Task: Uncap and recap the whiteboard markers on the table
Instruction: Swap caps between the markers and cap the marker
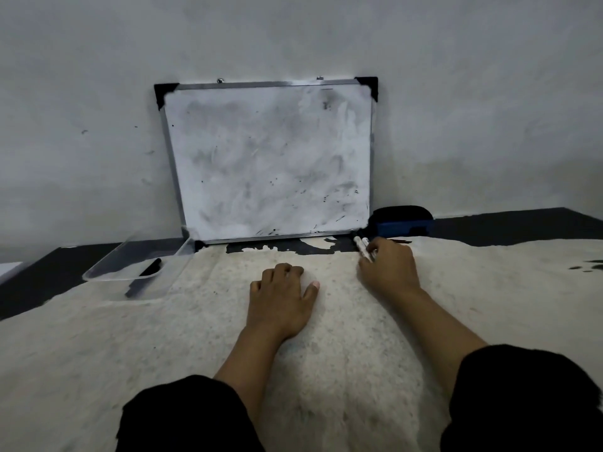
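Two white whiteboard markers [361, 244] with black caps lie side by side on the pale cloth, just below the whiteboard's lower right corner. My right hand [388, 267] rests over their near ends, its fingers curled around them. My left hand [282, 293] lies flat on the cloth in the middle, palm down, fingers loosely bent, holding nothing. A black marker [150, 267] lies in a clear plastic tray [107, 272] at the left.
A smudged whiteboard [270, 158] leans against the grey wall at the back. A blue and black eraser [403, 220] sits to its right. The pale fuzzy cloth [326, 337] covers most of a dark table [522, 223].
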